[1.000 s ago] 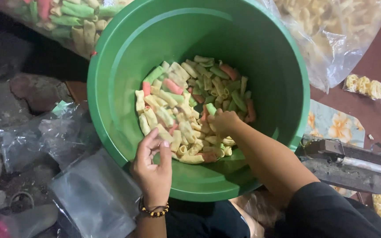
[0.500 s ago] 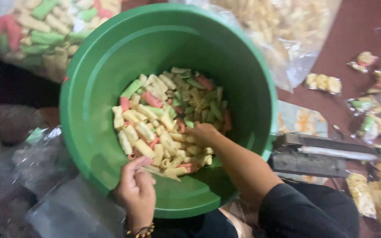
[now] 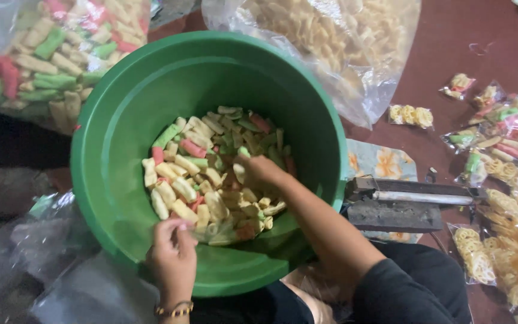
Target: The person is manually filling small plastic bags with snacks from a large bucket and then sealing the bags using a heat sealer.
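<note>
Crackers [image 3: 211, 174], tube-shaped in yellow, green and red, lie heaped in a big green tub [image 3: 121, 120] at the scene's middle. Far left and far right of it stand two large clear bags [image 3: 355, 42] of snacks. A metal sealer [image 3: 403, 204] lies right of the tub. The right hand [image 3: 259, 168] reaches into the heap, fingers closed on crackers. The left hand [image 3: 172, 258] pinches a small clear bag [image 3: 220, 231] at the near rim.
</note>
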